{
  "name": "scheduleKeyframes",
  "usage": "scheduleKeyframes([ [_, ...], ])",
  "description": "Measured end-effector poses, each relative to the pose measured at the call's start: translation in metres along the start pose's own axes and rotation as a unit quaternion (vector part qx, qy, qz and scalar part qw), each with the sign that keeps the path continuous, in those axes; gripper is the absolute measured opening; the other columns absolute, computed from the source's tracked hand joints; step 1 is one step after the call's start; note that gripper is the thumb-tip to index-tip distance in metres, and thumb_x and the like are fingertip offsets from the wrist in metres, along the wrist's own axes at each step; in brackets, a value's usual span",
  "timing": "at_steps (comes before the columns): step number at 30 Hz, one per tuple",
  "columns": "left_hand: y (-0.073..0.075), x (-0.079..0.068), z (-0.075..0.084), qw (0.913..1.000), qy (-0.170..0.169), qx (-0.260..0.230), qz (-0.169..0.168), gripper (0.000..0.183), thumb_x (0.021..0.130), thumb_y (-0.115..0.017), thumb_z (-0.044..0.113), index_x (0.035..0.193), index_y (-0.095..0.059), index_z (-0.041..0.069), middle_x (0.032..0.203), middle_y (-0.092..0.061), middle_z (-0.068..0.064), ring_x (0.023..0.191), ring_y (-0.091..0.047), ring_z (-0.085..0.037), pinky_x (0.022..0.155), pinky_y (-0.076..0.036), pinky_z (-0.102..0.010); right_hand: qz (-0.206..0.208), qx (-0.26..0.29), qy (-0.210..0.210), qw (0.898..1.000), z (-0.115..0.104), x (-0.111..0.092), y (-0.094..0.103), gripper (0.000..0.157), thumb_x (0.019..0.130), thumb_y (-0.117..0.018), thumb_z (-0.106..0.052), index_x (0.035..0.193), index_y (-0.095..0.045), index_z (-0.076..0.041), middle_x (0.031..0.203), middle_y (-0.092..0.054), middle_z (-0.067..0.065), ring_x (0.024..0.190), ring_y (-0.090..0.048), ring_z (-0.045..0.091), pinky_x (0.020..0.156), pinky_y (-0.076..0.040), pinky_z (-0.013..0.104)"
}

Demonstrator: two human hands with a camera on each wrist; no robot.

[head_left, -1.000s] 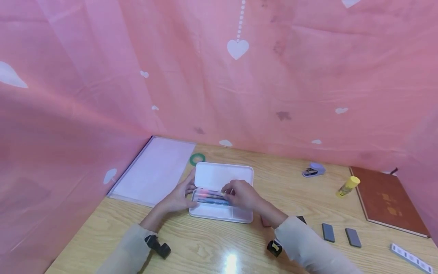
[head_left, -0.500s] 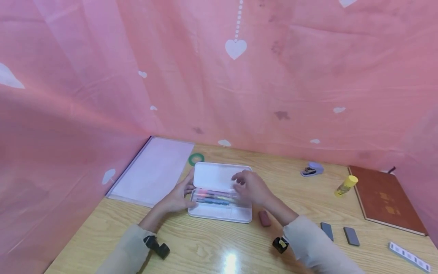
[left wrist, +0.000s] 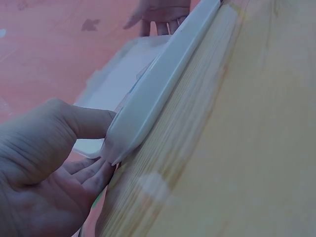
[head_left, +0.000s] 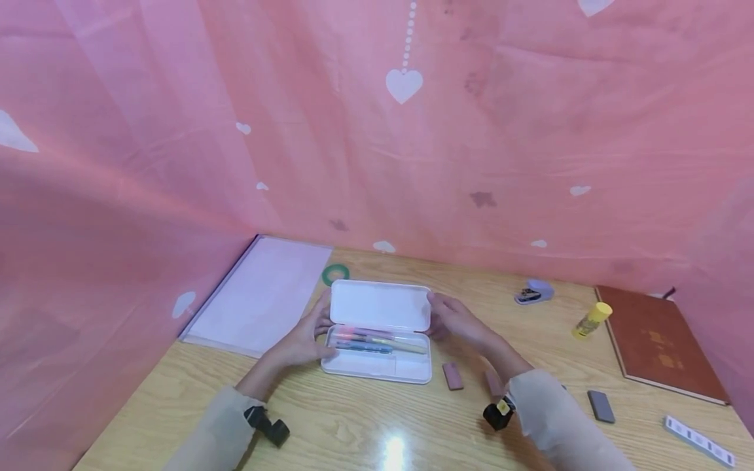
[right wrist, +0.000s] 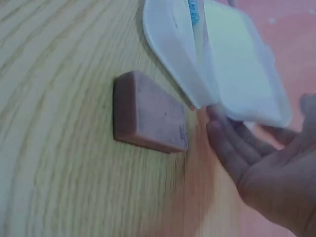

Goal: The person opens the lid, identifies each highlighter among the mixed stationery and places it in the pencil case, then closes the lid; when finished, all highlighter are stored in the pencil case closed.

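A white pencil case (head_left: 359, 366) lies on the table with its lid (head_left: 379, 306) raised and tilted back. Several pens (head_left: 365, 348) lie inside, a pale yellow one reaching toward the right end. My left hand (head_left: 302, 338) holds the case's left end, thumb on the near rim and fingers at the side and back; the left wrist view shows this thumb (left wrist: 94, 122) against the wall. At the lid's right edge is my right hand (head_left: 459, 320), holding no pen. In the right wrist view its fingers (right wrist: 232, 143) touch near the hinge corner, the thumb standing apart.
Right of the case lie a reddish eraser (head_left: 453, 376), a second reddish block (head_left: 493, 384) and a grey block (head_left: 601, 406). Farther right are a stapler (head_left: 535, 292), glue stick (head_left: 592, 320), brown notebook (head_left: 660, 340) and white strip (head_left: 699, 441). Green tape (head_left: 336, 274) and a folder (head_left: 259, 294) lie left.
My right hand has let go of the pale yellow pen inside the case, lifted, and moved right to the lid's edge. The left hand stays on the case's left end.
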State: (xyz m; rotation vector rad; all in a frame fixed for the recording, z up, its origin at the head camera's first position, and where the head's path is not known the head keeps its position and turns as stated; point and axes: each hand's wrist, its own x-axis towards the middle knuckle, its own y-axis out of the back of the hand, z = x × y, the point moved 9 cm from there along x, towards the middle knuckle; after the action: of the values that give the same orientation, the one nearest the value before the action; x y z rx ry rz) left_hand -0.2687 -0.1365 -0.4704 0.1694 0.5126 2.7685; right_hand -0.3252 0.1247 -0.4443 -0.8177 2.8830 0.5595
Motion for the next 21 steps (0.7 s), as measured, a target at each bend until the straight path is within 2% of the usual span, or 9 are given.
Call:
scheduleKeyframes([
  [2, 0.000, 0.000, 0.000, 1.0000, -0.001, 0.000, 0.000, 0.124, 0.068, -0.078, -0.003, 0.152, 0.008, 0.026, 0.137, -0.043, -0.012, 0.115, -0.052, -0.024, 0.109, -0.036, -0.041, -0.018, 0.033, -0.008, 0.999, 0.002, -0.004, -0.001, 0.071, 0.099, -0.024, -0.053, 0.137, -0.037, 0.005, 0.109, -0.062, 0.027, 0.094, -0.065, 0.036, 0.086, -0.054, 0.046],
  [4, 0.000, -0.001, -0.001, 1.0000, 0.000, 0.004, -0.001, 0.124, 0.068, -0.079, -0.001, 0.152, 0.008, 0.026, 0.139, -0.042, -0.013, 0.116, -0.051, -0.024, 0.109, -0.037, -0.041, -0.036, 0.044, 0.002, 0.998, 0.000, -0.008, -0.001, 0.075, 0.098, -0.022, -0.056, 0.137, -0.038, 0.007, 0.116, -0.060, 0.027, 0.102, -0.062, 0.037, 0.094, -0.050, 0.048],
  [6, 0.000, -0.001, -0.001, 1.0000, 0.000, 0.008, -0.002, 0.122, 0.068, -0.079, 0.000, 0.152, 0.005, 0.027, 0.140, -0.042, -0.013, 0.120, -0.051, -0.026, 0.109, -0.036, -0.041, -0.055, 0.048, 0.013, 0.997, -0.003, -0.014, -0.001, 0.073, 0.098, -0.026, -0.055, 0.134, -0.044, 0.006, 0.121, -0.059, 0.025, 0.110, -0.059, 0.036, 0.100, -0.044, 0.049],
  [8, 0.001, -0.002, -0.002, 0.9999, 0.005, 0.015, -0.006, 0.116, 0.069, -0.079, 0.001, 0.153, -0.002, 0.025, 0.141, -0.041, -0.013, 0.122, -0.049, -0.028, 0.109, -0.036, -0.042, -0.077, 0.031, 0.035, 0.996, -0.008, -0.019, -0.005, 0.063, 0.099, -0.034, -0.048, 0.129, -0.050, 0.005, 0.122, -0.059, 0.022, 0.113, -0.057, 0.035, 0.102, -0.042, 0.049],
  [11, -0.001, -0.003, -0.001, 0.9993, 0.003, 0.030, -0.022, 0.103, 0.069, -0.082, 0.011, 0.150, -0.018, 0.018, 0.139, -0.043, -0.012, 0.124, -0.047, -0.029, 0.109, -0.035, -0.046, -0.089, -0.022, 0.063, 0.994, -0.011, -0.026, -0.011, 0.040, 0.096, -0.052, -0.034, 0.119, -0.062, -0.003, 0.117, -0.062, 0.014, 0.111, -0.058, 0.030, 0.100, -0.045, 0.046],
  [13, -0.004, -0.003, 0.003, 0.9989, -0.006, 0.026, -0.038, 0.093, 0.069, -0.083, 0.017, 0.145, -0.030, 0.012, 0.139, -0.043, -0.012, 0.124, -0.045, -0.029, 0.108, -0.034, -0.047, -0.091, -0.072, 0.085, 0.990, -0.012, -0.030, -0.017, 0.034, 0.091, -0.061, -0.030, 0.117, -0.064, -0.008, 0.118, -0.062, 0.010, 0.111, -0.057, 0.028, 0.098, -0.047, 0.045],
  [15, -0.007, -0.004, 0.007, 0.9981, -0.021, 0.018, -0.055, 0.084, 0.070, -0.083, 0.020, 0.140, -0.037, 0.006, 0.137, -0.043, -0.014, 0.125, -0.043, -0.030, 0.108, -0.033, -0.048, -0.083, -0.125, 0.106, 0.983, -0.013, -0.034, -0.023, 0.038, 0.087, -0.066, -0.033, 0.118, -0.064, -0.013, 0.120, -0.061, 0.005, 0.113, -0.055, 0.026, 0.098, -0.046, 0.046],
  [18, -0.008, -0.005, 0.010, 0.9975, -0.019, 0.024, -0.063, 0.075, 0.073, -0.081, 0.019, 0.137, -0.043, 0.006, 0.139, -0.043, -0.013, 0.127, -0.041, -0.030, 0.109, -0.032, -0.049, -0.066, -0.197, 0.134, 0.969, -0.017, -0.041, -0.031, 0.050, 0.082, -0.069, -0.043, 0.123, -0.061, -0.016, 0.125, -0.057, 0.000, 0.119, -0.050, 0.024, 0.102, -0.042, 0.049],
  [21, -0.010, -0.008, 0.008, 0.9960, -0.007, 0.061, -0.066, 0.075, 0.074, -0.080, 0.020, 0.138, -0.044, 0.009, 0.141, -0.041, -0.012, 0.129, -0.038, -0.032, 0.111, -0.028, -0.052, -0.048, -0.259, 0.151, 0.953, -0.020, -0.045, -0.038, 0.056, 0.078, -0.071, -0.048, 0.125, -0.060, -0.018, 0.125, -0.056, -0.002, 0.120, -0.050, 0.022, 0.104, -0.039, 0.049],
])
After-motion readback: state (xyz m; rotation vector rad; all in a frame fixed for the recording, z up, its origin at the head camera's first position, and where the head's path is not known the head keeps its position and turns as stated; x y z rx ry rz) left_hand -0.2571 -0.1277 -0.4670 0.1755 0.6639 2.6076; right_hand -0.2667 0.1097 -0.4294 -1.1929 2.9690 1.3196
